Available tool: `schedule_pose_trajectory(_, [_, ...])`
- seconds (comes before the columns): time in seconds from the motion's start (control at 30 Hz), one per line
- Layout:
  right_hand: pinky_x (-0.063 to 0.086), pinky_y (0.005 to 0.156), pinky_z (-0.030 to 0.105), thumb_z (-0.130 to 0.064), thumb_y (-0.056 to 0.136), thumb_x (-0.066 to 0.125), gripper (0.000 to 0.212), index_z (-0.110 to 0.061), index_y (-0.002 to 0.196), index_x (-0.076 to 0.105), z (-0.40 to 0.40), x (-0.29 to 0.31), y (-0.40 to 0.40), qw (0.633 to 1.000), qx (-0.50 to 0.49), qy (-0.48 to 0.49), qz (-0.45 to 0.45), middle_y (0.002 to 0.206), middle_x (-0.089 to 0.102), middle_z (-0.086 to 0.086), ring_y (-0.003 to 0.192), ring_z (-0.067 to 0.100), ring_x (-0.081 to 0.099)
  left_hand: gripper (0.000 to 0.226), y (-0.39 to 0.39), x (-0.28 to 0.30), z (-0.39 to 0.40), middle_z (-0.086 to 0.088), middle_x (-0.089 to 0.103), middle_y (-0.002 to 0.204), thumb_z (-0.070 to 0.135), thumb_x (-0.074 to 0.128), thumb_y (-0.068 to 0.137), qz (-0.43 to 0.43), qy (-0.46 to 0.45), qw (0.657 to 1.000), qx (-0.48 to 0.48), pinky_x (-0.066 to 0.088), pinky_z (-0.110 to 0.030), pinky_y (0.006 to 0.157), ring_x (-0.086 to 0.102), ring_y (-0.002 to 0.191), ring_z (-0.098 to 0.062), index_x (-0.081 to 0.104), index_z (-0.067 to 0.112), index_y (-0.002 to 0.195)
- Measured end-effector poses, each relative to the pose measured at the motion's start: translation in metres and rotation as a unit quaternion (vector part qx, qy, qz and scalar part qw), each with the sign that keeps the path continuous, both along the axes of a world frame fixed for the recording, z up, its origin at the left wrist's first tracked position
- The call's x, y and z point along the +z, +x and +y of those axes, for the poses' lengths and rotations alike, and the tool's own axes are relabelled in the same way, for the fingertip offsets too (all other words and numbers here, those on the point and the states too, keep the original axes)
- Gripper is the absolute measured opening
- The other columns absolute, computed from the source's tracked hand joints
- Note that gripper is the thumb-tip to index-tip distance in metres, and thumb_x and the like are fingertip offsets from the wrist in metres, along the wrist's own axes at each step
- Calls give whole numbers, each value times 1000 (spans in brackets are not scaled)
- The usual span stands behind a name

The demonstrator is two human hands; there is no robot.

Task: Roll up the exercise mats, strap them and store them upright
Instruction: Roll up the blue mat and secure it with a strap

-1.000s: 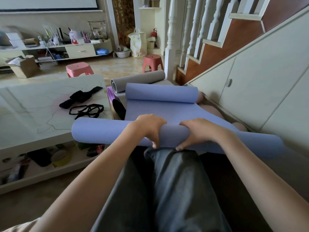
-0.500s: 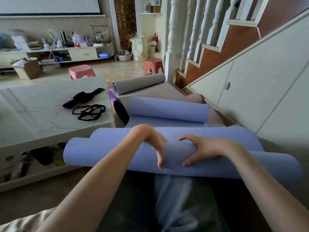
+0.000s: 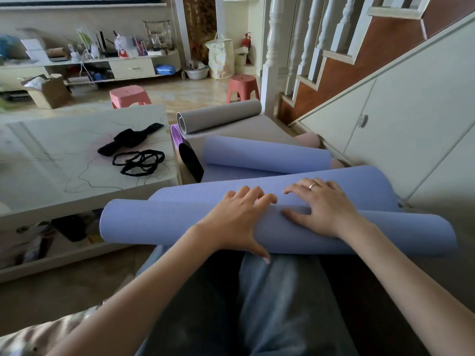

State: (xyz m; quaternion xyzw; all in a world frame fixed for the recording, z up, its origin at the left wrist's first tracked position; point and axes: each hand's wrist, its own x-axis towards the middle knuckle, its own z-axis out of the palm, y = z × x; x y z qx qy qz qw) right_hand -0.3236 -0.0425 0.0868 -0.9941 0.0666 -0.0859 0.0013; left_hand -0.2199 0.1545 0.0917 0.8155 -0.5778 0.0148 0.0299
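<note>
Across our lap, the blue mat (image 3: 159,222) lies crosswise, its long axis left to right; our left hand (image 3: 237,222) and right hand (image 3: 321,209) press flat on top, fingers spread, equally near.

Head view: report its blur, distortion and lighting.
Head view: wide-angle bend shows in the stair panel edges; the table at left is softly smeared; the lap is dim; both hands on the blue mat stay sharp.
</note>
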Motion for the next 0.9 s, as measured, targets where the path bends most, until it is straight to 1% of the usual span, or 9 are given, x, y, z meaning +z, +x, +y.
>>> schedule_pose_trajectory(0.07, [34, 86, 36, -74, 73, 22, 66, -30, 107, 59, -5, -2, 6, 999, -17, 0, -46, 108, 61, -4, 108, 19, 54, 100, 3, -1, -4, 3, 48, 124, 78, 71, 52, 10, 0, 1000, 1, 40, -39, 93, 46, 112, -22, 41, 29, 134])
schedule_pose_trajectory(0.13, [40, 63, 33, -56, 82, 35, 45, -19, 74, 60, -2, -6, 7, 986, -39, -10, -161, 71, 63, 2, 72, 28, 63, 94, 9, 7, -8, 5, 56, 126, 74, 74, 55, 56, 0, 998, 22, 41, -37, 96, 50, 115, -20, 46, 32, 135])
schedule_pose_trajectory(0.23, [25, 45, 23, -39, 88, 42, 47, -13, 49, 51, 16, -6, -7, 959, -116, -33, -256, 43, 51, 8, 37, 31, 50, 84, 21, 23, -17, 12, 61, 125, 69, 77, 57, 112, 13, 993, 34, 44, -33, 96, 54, 113, -13, 53, 38, 132])
schedule_pose_trajectory(0.4, [45, 73, 40, -56, 87, 37, 58, -9, 91, 70, 42, -24, -12, 974, -131, -57, -175, 82, 70, 11, 76, 32, 65, 68, 45, 22, -20, 17, 64, 112, 57, 82, 62, 262, 23, 963, 66, 43, -24, 95, 58, 106, -6, 62, 38, 123])
schedule_pose_trajectory(0.53, [42, 69, 40, -57, 86, 31, 57, -12, 72, 64, 31, -14, 7, 979, -138, -54, -141, 69, 66, 11, 70, 33, 62, 78, 46, 14, -19, 16, 58, 116, 56, 81, 64, 276, -20, 957, 82, 42, -30, 99, 55, 112, -9, 48, 43, 134])
schedule_pose_trajectory(0.63, [40, 71, 38, -62, 90, 25, 61, -16, 73, 61, 17, 6, 23, 985, -149, -19, -79, 80, 68, 12, 82, 34, 63, 97, 48, 18, -15, 16, 47, 137, 64, 79, 59, 161, 24, 986, 48, 34, -41, 105, 40, 125, -12, 33, 46, 142])
schedule_pose_trajectory(0.73, [36, 69, 35, -63, 94, 27, 54, -22, 67, 50, 1, 12, 40, 984, -159, 81, -16, 88, 65, 7, 89, 31, 59, 107, 47, 17, -16, 10, 46, 134, 70, 77, 54, 10, 79, 995, 66, 33, -43, 98, 42, 122, -20, 25, 43, 144])
schedule_pose_trajectory(0.8, [34, 66, 33, -59, 95, 30, 51, -23, 61, 43, -2, 11, 43, 982, -150, 116, -10, 75, 58, 1, 81, 29, 56, 98, 50, 17, -21, 8, 57, 123, 67, 79, 52, 27, 61, 994, 81, 41, -38, 87, 53, 113, -21, 37, 41, 136])
schedule_pose_trajectory(0.9, [37, 55, 31, -50, 92, 37, 45, -20, 71, 63, -4, 3, 35, 984, -41, 29, -171, 64, 63, 0, 66, 31, 61, 79, 62, 26, -31, 10, 66, 105, 63, 83, 49, 80, 57, 992, 76, 43, -31, 75, 59, 97, -18, 52, 40, 118])
